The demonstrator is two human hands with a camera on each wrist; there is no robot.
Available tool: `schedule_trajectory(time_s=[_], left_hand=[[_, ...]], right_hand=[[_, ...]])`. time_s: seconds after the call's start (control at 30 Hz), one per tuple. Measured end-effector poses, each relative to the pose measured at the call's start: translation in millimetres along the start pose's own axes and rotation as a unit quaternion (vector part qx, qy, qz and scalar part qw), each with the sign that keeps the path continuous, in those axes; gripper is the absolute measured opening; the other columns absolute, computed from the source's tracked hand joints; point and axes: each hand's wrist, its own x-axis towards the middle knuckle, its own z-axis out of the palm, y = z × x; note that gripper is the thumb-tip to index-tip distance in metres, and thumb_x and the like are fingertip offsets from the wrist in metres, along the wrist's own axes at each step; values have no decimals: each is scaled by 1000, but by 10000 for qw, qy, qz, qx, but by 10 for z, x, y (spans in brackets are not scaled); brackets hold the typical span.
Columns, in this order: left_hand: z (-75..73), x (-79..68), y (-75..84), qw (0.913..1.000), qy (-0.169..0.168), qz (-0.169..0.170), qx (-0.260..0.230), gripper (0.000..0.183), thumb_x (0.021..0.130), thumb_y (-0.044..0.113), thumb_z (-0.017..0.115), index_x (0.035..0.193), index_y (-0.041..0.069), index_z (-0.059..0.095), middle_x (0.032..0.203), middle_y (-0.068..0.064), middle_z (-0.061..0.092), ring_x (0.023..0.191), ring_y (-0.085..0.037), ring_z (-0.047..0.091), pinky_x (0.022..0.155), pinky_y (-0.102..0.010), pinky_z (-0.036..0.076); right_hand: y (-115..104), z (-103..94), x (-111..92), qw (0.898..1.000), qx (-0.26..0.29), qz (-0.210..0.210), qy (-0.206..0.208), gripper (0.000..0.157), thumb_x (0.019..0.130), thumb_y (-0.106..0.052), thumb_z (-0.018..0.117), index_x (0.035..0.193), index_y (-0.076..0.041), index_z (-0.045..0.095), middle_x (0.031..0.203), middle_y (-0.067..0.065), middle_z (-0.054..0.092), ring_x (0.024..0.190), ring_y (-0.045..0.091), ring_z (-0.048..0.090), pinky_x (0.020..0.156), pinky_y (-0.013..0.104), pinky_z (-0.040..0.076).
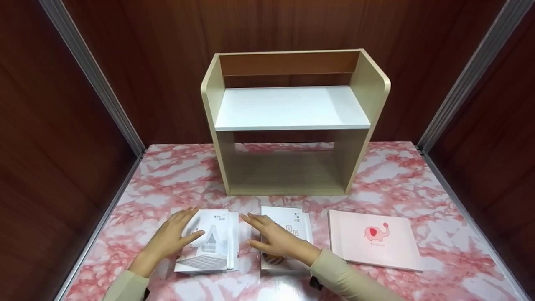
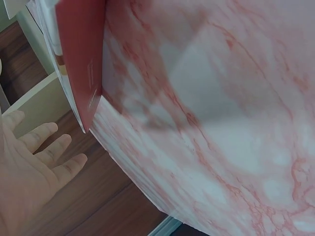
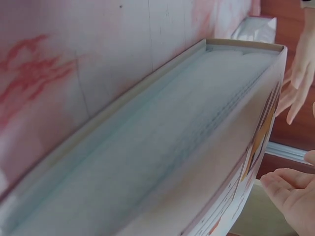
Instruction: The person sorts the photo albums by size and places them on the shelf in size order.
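Observation:
In the head view my left hand (image 1: 170,235) hovers at the left side of a small stack of white books (image 1: 217,228), fingers spread over the cover with its pale house picture. My right hand (image 1: 276,239) is over another stack of white books (image 1: 279,212), partly hiding the top cover, its fingers reaching toward the gap between the stacks. Straight, relaxed fingers and nothing held show on both hands. The left wrist view has a red book cover (image 2: 81,54) beside my fingers (image 2: 61,147). A thick book's page edges (image 3: 162,123) fill the right wrist view.
Behind the books stands a two-level wooden bookshelf (image 1: 292,108) with a white middle board. At the right lies a pink book (image 1: 376,246) with an elephant on it. Dark wood panels (image 1: 167,50) enclose the pink marbled table (image 1: 167,175) at the back and sides.

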Motion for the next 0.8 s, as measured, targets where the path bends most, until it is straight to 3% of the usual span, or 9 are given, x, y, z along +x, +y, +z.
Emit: schedule_trajectory(time_s=[0.23, 0.6, 0.8], left_hand=[[-8, -37, -16, 10000, 25, -19, 38, 73, 84, 54, 59, 142, 16, 39, 140, -14, 45, 128, -36, 39, 100, -56, 35], [-14, -92, -47, 9999, -49, -144, -22, 74, 83, 57, 58, 144, 20, 36, 140, -14, 44, 127, -38, 39, 98, -58, 36], [-30, -126, -69, 9996, -65, -255, -69, 75, 84, 55, 59, 145, 20, 34, 140, -14, 44, 127, -37, 39, 98, -57, 36]], right_hand=[[-38, 10, 14, 10000, 38, 82, -17, 67, 93, -38, 54, 148, -15, 23, 142, 18, 38, 128, 29, 39, 102, 43, 40], [-59, 61, 34, 9997, 22, -247, -2, 67, 93, -37, 54, 146, -8, 26, 140, 20, 39, 128, 30, 40, 103, 42, 39], [-92, 71, 46, 9995, 161, -123, -232, 67, 95, -42, 48, 148, -13, 21, 142, 22, 37, 129, 33, 39, 102, 44, 40]])
